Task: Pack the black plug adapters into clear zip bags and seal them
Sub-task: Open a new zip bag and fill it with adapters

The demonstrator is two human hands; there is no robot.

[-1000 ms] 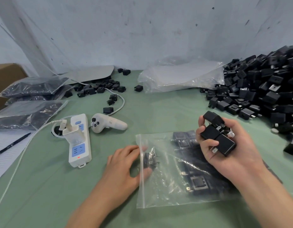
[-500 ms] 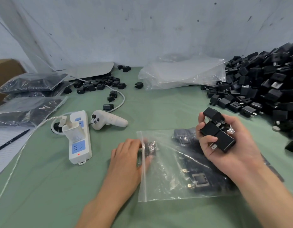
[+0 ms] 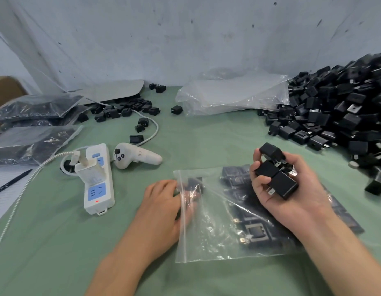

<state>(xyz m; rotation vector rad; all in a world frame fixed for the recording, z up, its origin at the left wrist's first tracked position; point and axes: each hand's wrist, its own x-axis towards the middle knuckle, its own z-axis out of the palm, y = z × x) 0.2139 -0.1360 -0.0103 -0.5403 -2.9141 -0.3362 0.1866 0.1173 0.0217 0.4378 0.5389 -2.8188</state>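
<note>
Filling is the step we judge to be in hand. The clear zip bag (image 3: 208,238) lies flat on the tabletop (image 3: 57,242) with its mouth at our left hand (image 3: 161,208), and black plug adapters (image 3: 256,229) already lie in the end under our right hand (image 3: 292,193). The right fingers (image 3: 260,180) are curled tight round a cluster of three adapters (image 3: 275,174), held just above the bag. Our left fingers (image 3: 164,186) sit at the bag's mouth, tips behind the plastic beside a dark plug. Blur hides whether they pinch the lip, the plug or nothing.

Next, we think, the mouth must be held agape and the three brought round to it, with the prongs kept off the film.

Beyond the right fingers rises the loose adapter heap (image 3: 339,116), and farther back lies a stack of empty bags (image 3: 232,95). Beyond the left fingers are a power strip (image 3: 98,189), a white controller (image 3: 138,158) and filled bags (image 3: 33,142).
</note>
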